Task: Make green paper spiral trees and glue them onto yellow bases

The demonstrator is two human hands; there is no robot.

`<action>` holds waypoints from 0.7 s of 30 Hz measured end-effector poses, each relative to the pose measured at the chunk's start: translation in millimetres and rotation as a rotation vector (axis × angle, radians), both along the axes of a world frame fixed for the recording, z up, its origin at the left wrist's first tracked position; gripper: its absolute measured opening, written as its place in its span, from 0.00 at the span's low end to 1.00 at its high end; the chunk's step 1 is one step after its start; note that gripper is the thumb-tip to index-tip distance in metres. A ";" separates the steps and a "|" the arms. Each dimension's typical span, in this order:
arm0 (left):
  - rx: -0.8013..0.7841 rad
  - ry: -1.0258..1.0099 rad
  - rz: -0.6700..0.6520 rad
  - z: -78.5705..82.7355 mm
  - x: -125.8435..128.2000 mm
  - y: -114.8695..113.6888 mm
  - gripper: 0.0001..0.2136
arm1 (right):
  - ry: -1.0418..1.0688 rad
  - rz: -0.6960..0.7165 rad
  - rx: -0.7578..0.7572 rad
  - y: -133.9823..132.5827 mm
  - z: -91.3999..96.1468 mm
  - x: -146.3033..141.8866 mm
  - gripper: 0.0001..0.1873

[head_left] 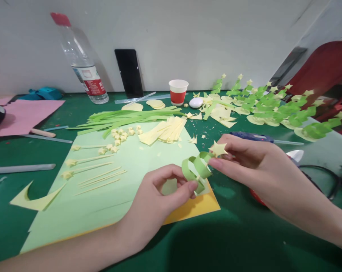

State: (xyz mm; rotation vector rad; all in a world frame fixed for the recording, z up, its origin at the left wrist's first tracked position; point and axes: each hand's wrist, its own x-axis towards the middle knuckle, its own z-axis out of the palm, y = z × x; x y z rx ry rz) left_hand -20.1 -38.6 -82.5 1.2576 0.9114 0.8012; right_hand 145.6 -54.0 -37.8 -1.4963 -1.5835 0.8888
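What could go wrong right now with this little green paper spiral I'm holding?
1. The left hand pinches the green paper spiral at its lowest loop; squeezing harder could crease or flatten it.
2. The right hand grips at the yellow star; a tug might pull the star loose.
3. The glue gun lies just behind the right hand, which might bump it.

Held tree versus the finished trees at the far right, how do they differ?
The held tree is pinched between the left hand and right hand; the finished trees stand on the table. The held tree has only a couple of green loops; the finished trees show many tiers. The finished trees sit on pale discs; the held tree shows none. Both are green paper with yellow stars.
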 end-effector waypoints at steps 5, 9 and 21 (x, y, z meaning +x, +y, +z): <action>-0.047 -0.069 -0.032 -0.5 -0.5 0.6 0.06 | -0.039 -0.050 0.026 1.5 1.7 -1.1 0.16; -0.045 -0.155 -0.013 -3.5 -1.7 -0.5 0.09 | -0.057 -0.074 0.061 2.6 6.3 0.1 0.15; 0.015 0.047 -0.073 -6.7 0.4 1.7 0.07 | -0.022 -0.088 0.020 6.6 4.8 5.5 0.13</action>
